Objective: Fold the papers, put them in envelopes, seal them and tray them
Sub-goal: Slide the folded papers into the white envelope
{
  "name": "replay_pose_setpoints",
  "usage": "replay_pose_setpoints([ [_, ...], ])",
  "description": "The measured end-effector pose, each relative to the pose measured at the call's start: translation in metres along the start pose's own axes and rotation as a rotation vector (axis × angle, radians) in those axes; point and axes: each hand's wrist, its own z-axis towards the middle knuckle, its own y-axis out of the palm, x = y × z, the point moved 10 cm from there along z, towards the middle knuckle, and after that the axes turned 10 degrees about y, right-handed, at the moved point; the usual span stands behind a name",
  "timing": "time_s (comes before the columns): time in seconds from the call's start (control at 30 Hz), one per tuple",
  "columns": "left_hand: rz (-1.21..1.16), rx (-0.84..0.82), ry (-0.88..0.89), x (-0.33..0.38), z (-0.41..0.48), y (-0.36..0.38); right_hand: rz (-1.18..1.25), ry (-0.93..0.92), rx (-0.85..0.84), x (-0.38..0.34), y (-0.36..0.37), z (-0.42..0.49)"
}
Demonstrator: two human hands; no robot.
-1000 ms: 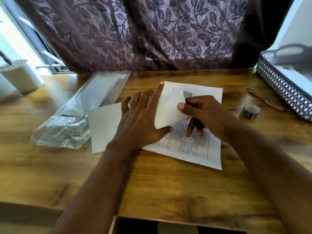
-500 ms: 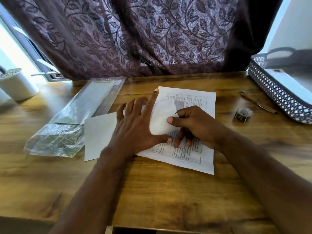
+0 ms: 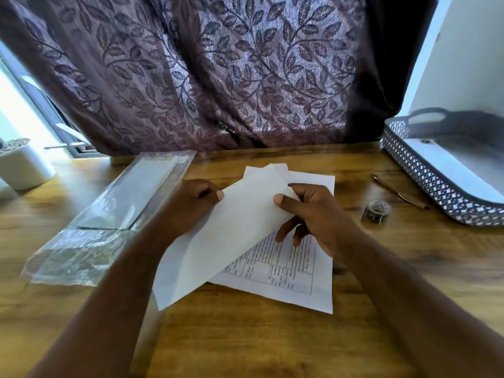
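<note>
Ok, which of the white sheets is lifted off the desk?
The blank white envelope, pinched by the left hand and right hand; the printed sheet with the grid lies flat on the desk beneath it.

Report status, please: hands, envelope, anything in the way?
Left hand, right hand: both grip envelope. Printed sheet flat beneath, unfolded. Tape roll lies before tray.

Wooden counter point(image 3: 245, 345) w/ purple leaf-print curtain point(image 3: 218, 77) hanging behind its far edge. Far L: white pot point(image 3: 24, 167) w/ a plant, by bright window point(image 3: 16, 110). Clear plastic packet point(image 3: 109, 214) lies L of centre, near end crumpled. Thin pen point(image 3: 401, 193) at R.
</note>
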Motion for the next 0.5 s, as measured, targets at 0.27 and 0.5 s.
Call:
replay_pose_setpoints([
  [0.27,-0.182,0.057,-0.042,0.009,-0.002,0.002,-0.121,-0.099,0.083,-0.007,-0.014,0.003],
  [0.5,-0.195,0.064,-0.068,0.007,-0.007,0.0,0.026,-0.16,0.204,-0.015,-0.032,-0.001],
])
